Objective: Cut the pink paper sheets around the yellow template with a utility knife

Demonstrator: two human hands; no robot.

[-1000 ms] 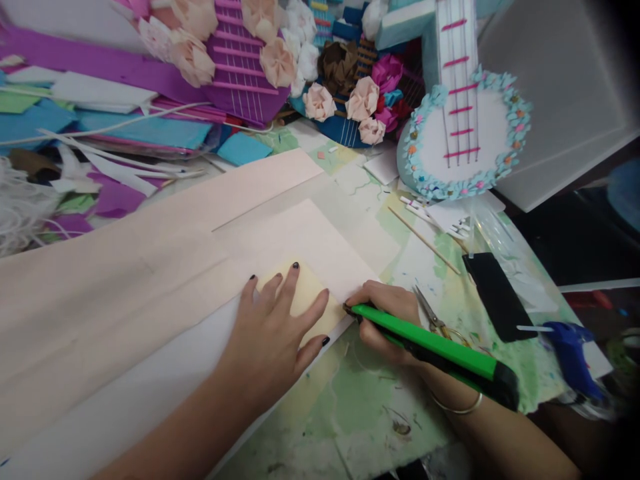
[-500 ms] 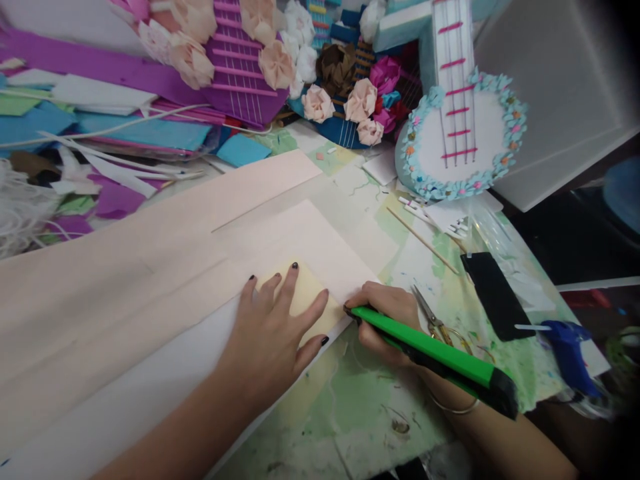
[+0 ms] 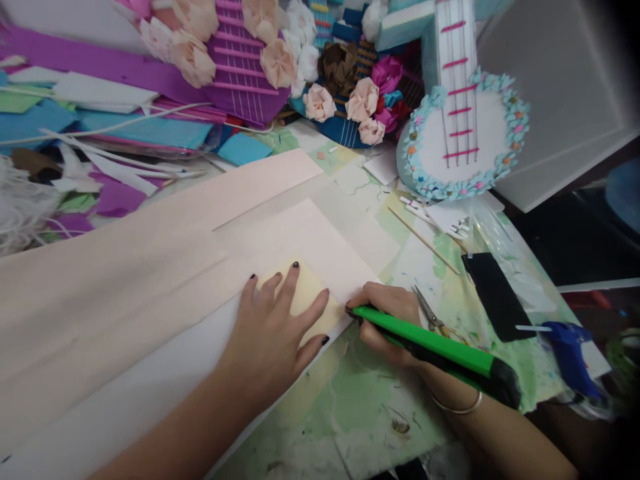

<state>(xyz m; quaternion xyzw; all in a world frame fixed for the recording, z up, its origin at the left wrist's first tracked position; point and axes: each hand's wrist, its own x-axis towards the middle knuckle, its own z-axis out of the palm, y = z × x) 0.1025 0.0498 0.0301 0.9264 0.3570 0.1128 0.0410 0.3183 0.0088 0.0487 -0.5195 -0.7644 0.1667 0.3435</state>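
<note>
My left hand (image 3: 273, 327) lies with fingers spread on a pale yellow card (image 3: 311, 283), pressing it onto a cream-pink sheet (image 3: 320, 230). Under my left wrist runs a white sheet (image 3: 165, 373). Fingers wrapped round it, my right hand (image 3: 390, 317) grips a green box cutter (image 3: 435, 343) with a black end. Its tip meets the right corner of the yellow card, close to the sheet's edge; the blade itself is too small to make out. Scissors (image 3: 435, 317) with gold handles rest just beyond my right hand.
A light-blue banjo-like craft (image 3: 465, 133) stands at the back right. Purple and blue string-instrument crafts (image 3: 240, 60) with paper flowers line the back. On the right lie a wooden stick (image 3: 423, 240), a black phone-like slab (image 3: 497, 297) and a blue glue gun (image 3: 573, 357). Coloured scraps (image 3: 115, 190) pile up left.
Both hands and the sheets stay in nearly the same place. The back end of the box cutter shifts very slightly; the view sways a little.
</note>
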